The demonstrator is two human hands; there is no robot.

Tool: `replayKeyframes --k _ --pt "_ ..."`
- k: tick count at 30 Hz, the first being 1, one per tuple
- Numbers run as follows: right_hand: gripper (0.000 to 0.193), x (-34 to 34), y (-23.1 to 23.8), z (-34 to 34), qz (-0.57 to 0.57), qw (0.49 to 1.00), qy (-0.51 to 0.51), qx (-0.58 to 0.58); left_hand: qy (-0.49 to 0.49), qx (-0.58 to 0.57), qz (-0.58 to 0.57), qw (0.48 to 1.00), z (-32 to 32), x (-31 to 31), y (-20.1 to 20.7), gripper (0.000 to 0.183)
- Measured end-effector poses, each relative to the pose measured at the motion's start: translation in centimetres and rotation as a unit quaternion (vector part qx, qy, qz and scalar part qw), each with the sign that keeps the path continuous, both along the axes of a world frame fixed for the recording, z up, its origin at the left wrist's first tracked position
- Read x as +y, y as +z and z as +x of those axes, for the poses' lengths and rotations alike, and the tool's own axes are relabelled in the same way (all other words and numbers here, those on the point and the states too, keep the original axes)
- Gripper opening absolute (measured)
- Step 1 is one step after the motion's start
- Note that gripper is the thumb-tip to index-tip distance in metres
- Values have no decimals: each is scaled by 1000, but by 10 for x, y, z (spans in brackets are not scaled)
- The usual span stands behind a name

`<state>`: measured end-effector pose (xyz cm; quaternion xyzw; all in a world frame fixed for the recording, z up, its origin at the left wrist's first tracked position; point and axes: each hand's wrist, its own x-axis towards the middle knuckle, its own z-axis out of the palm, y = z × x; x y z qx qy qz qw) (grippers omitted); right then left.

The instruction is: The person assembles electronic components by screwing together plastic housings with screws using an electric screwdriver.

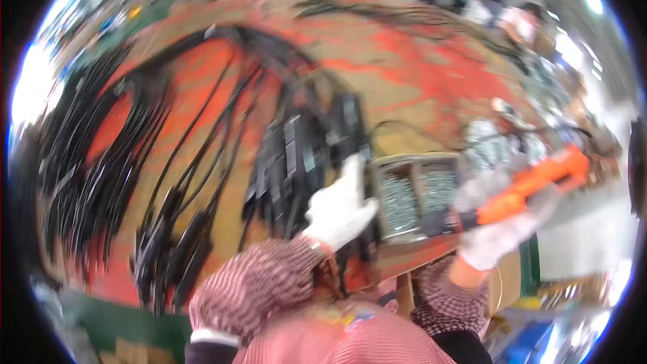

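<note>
My right hand [499, 236], in a white glove, is wrapped round an orange electric screwdriver [522, 189]. Its dark front end points left, over the near right corner of a divided box [387, 235] of small silvery screws [399, 202]. My left hand [340, 209], also gloved in white, is just left of that box. Its forefinger stretches away from me and the thumb stands apart; I see nothing held in it. Right by these fingers lies a cluster of black cable ends with long dark housings [290, 155]. Motion blurs the finer detail.
More black cables [81, 148] hang in bundles at the left, and black plugs [162, 249] lie near the front edge. The worn red and tan tabletop [418, 54] carries thin cables [377, 10] at the far side. Clear bags [485, 145] stand behind the screwdriver. Another person [519, 23] is far right.
</note>
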<state>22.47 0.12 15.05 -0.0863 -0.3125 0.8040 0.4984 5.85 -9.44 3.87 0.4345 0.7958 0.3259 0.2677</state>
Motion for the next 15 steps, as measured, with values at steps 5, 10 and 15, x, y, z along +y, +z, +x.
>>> replayKeyframes --k 5,10,15 --pt "35 -17 -11 -43 135 964 38 -228 115 -336 308 882 -27 -46 -22 62" --pt "75 -18 -21 -48 277 795 34 -539 98 -424 95 895 -3 -71 38 31" --pt "91 -24 -13 -111 438 696 212 -528 104 -182 78 975 3 -86 72 42"
